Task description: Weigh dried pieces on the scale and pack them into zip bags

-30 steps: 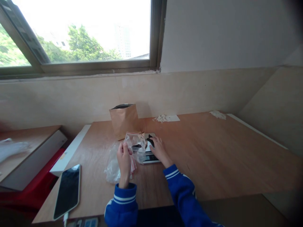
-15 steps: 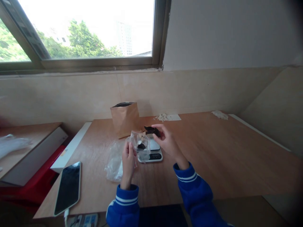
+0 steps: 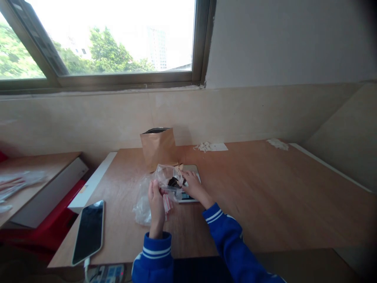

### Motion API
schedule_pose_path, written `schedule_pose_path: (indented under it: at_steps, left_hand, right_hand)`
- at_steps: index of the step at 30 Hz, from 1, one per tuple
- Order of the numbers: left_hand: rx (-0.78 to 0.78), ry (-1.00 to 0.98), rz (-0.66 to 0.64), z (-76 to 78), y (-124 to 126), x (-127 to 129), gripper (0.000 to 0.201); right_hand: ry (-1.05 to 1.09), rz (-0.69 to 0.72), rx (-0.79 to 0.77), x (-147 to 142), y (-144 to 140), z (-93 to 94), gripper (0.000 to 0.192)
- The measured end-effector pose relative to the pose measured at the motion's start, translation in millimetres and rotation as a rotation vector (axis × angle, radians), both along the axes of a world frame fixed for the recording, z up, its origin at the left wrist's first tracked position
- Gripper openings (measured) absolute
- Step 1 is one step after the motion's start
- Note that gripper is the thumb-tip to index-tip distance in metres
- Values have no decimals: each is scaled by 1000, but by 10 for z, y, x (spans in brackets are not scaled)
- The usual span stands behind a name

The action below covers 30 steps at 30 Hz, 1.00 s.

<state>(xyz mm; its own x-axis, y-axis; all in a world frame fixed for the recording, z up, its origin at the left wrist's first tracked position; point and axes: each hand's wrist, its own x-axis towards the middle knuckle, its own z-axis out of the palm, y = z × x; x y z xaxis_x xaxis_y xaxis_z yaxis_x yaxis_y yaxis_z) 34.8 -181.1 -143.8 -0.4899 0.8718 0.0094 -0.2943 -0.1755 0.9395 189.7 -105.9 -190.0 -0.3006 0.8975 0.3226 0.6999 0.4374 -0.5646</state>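
Observation:
My left hand [image 3: 156, 202] pinches the lower left side of a small clear zip bag [image 3: 165, 173], held up above the table. Several dark, curled, dried-looking pieces [image 3: 173, 182] show in the bag; I cannot tell their exact kind. At the bag's right side, my right hand [image 3: 193, 184] has its fingers closed against the dark pieces, partly hidden by the plastic. Behind and below the bag is a white kitchen scale [image 3: 191, 169], largely covered by it and my right hand. More clear plastic bags [image 3: 143, 204] lie beside my left hand, one with red stripes.
A brown paper pouch [image 3: 159, 149] stands with its top open behind the scale. Pale shreds [image 3: 204, 147] lie by a white card [image 3: 219, 147] near the wall. A tablet [image 3: 88, 232] with a cable sits at the table's left edge; a power strip [image 3: 108, 273] is below.
My right hand has moved down and left with the dark pieces, from above the scale to the bag. The bag now shows more dark pieces. My left hand still grips the bag.

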Motion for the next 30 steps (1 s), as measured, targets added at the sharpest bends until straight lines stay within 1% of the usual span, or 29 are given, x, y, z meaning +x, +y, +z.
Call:
schedule_pose_path:
  at_steps: [2, 4, 5, 7, 9, 11, 13, 15, 16, 18, 19, 20, 22, 24, 26, 27, 28, 30]
  left_hand:
    - [-1, -55, -11, 18, -5, 20, 39]
    - [-1, -81, -16, 40, -5, 35, 38]
    - [-3, -87, -17, 48, -3, 39, 38]
    - [-6, -97, -18, 54, 6, 46, 39]
    - [-14, -112, -22, 51, 18, 57, 40]
    - [-25, -127, -31, 46, 29, 79, 42]
    - [-33, -131, -47, 46, 36, 113, 44]
    - [-32, -131, -66, 53, 40, 154, 44]
    - [-28, -129, -70, 60, 41, 175, 44]
    - [-17, -126, -80, 79, 39, 207, 44]
    - [-11, -126, -85, 89, 38, 217, 44]
    - [-7, -129, -88, 99, 35, 221, 44]
    - [0, -154, -88, 115, 30, 213, 45]
    - [3, -188, -82, 117, 25, 189, 45]
    - [6, -221, -71, 106, 24, 164, 43]
    - [8, -234, -66, 97, 27, 156, 42]
    - [11, -247, -62, 89, 31, 153, 41]
    - [18, -262, -61, 77, 47, 162, 40]
  right_hand:
    - [-95, -44, 9, -78, -33, -74, 45]
    - [-91, -69, 22, -100, -56, -68, 41]
    - [-46, -83, 27, -91, -64, -39, 36]
    - [131, -116, 27, -45, -77, 70, 26]
    - [386, -158, 32, 21, -95, 249, 23]
    - [629, -184, 43, 90, -124, 489, 32]
    - [790, -199, 32, 140, -169, 759, 40]
    - [844, -214, 18, 157, -226, 1006, 45]
    - [822, -209, 18, 150, -255, 1105, 46]
    - [706, -155, 15, 113, -292, 1223, 47]
    - [637, -109, 3, 89, -290, 1236, 48]
    - [582, -66, -19, 67, -268, 1215, 49]
    - [561, -40, -65, 41, -155, 1081, 54]
    - [625, -102, -84, 47, 38, 846, 61]
    - [639, -172, -72, 65, 258, 565, 61]
    - [600, -190, -48, 70, 357, 429, 57]
    - [529, -187, -15, 67, 440, 306, 49]
    - [346, -137, 21, 35, 545, 124, 36]
